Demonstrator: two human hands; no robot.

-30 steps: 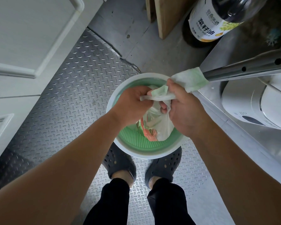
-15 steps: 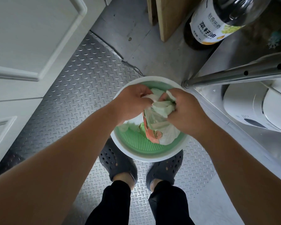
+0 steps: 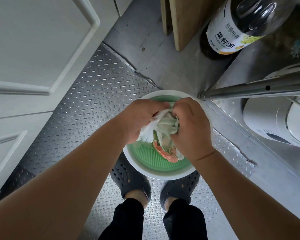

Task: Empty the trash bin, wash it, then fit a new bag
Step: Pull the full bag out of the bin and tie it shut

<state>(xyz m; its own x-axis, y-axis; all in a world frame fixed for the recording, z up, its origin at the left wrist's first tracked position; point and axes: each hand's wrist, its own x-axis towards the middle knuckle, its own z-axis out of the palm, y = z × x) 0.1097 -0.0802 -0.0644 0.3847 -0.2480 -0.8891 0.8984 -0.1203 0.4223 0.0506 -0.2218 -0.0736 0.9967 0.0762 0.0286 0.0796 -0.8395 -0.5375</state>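
A round trash bin point(image 3: 146, 173) with a white rim and ribbed green inside stands on the floor right in front of my feet. Inside it hangs a thin pale trash bag point(image 3: 164, 130) with orange and green scraps showing through. My left hand point(image 3: 139, 118) grips the bunched top of the bag from the left. My right hand point(image 3: 191, 129) grips the same bunched top from the right, both hands close together over the bin's middle.
White cabinet doors point(image 3: 33, 58) line the left. A large oil bottle point(image 3: 232, 30) and wooden boards point(image 3: 184, 19) stand at the back. A steel rack leg point(image 3: 249, 90) and a white appliance point(image 3: 275, 125) sit close on the right. The floor is steel tread plate point(image 3: 87, 104).
The loose bag end in my right hand, stretched out to the right, has been gathered in. Both hands have closed together on the bunched bag top over the bin.
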